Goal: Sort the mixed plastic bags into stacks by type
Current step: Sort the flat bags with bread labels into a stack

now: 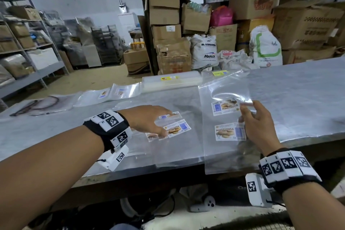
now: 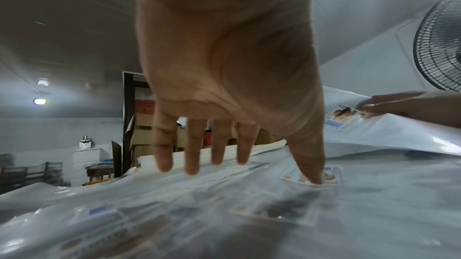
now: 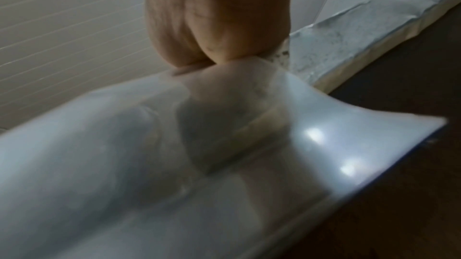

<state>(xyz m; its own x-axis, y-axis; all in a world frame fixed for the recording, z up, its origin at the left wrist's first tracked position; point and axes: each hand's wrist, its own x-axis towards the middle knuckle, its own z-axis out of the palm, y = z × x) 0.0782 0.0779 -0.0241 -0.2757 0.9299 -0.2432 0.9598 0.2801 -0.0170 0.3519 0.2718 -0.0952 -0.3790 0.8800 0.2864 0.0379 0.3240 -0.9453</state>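
Two hands work over a metal-topped table strewn with clear plastic bags. Left hand is spread palm-down, fingers straight, over a loose pile of labelled bags near the front edge; in the left wrist view the thumb presses on one biscuit label while the other fingers hover just above the plastic. Right hand pinches a large clear bag by its edge, lifting that part off the table (label reads "BISKUT LENGA", upside down). A second bag with the same label lies flat beneath it. Farther back sit a neat stack of clear bags and smaller labelled bags to its left. Right wrist view is blurred, mostly plastic.
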